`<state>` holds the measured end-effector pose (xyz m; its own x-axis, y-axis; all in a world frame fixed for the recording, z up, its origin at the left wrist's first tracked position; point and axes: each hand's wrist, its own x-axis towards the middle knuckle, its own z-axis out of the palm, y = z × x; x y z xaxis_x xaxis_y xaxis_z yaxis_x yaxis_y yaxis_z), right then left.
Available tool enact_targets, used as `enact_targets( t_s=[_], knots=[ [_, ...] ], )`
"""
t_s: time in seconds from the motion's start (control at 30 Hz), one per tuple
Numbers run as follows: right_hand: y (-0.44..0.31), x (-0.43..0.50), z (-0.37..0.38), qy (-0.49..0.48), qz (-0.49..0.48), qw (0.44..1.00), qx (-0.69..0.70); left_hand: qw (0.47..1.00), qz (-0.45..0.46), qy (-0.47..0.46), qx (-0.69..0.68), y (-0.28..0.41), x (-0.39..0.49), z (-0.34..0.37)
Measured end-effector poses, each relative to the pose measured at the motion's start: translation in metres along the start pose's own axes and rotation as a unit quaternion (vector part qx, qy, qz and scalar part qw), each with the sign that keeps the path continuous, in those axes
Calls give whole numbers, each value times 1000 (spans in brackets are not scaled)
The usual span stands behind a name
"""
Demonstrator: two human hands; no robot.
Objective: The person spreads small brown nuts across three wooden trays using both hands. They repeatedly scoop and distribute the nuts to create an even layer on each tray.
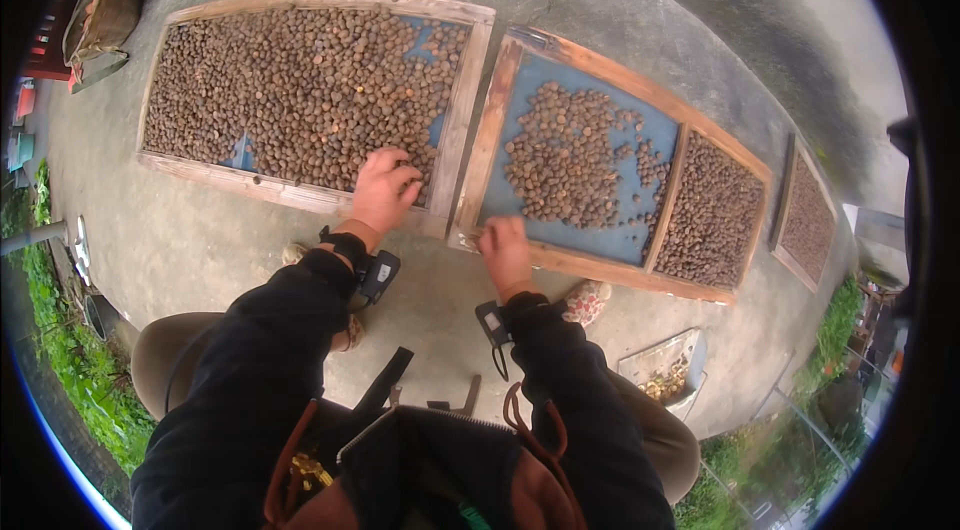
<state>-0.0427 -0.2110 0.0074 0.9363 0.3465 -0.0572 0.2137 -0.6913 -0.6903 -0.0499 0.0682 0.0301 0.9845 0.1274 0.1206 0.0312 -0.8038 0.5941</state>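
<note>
Two wood-framed trays lie on the ground before me, holding small round brown nuts or seeds. In the left tray (463, 80), nuts (300, 87) cover most of the blue bottom. My left hand (386, 189) rests on the nuts in its near right corner, fingers apart and bent, tips partly hidden. My right hand (504, 249) is at the near left corner of the right tray (491, 117), its fingers curled together at the wooden rim. Whether anything small is between those fingers cannot be seen. A loose heap of nuts (566, 155) lies farther in on that tray's blue bottom.
A wooden divider (667, 196) separates the heap from a densely filled section (709, 211). Another framed tray (806, 219) lies far right. A pan (686, 372) with yellowish-brown pieces sits near my right knee. A basket (105, 5) stands at upper left. Plants (75, 357) border the concrete.
</note>
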Motion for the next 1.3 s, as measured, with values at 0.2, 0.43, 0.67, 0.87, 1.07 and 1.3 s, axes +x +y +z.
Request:
enact_targets(
  t_s=[0.2, 0.43, 0.67, 0.87, 1.07, 1.3],
  knots=[
    [9, 23, -32, 0, -14, 999, -48, 984, 16, -138, 111, 50, 37, 34],
    [13, -12, -15, -116, -85, 979, -147, 978, 37, -126, 162, 48, 57, 62],
    [30, -2, -24, -162, -94, 970, -157, 970, -23, -164, 177, 56, 62, 73],
    [32, 3, -34, -175, -125, 964, -158, 963, -30, -184, 197, 56, 72, 78],
    [30, 4, -37, -171, -138, 964, -152, 965, -14, -160, 205, 54, 76, 83],
    [31, 4, -39, -177, -140, 962, -155, 961, -17, -168, 217, 51, 75, 93]
  ],
)
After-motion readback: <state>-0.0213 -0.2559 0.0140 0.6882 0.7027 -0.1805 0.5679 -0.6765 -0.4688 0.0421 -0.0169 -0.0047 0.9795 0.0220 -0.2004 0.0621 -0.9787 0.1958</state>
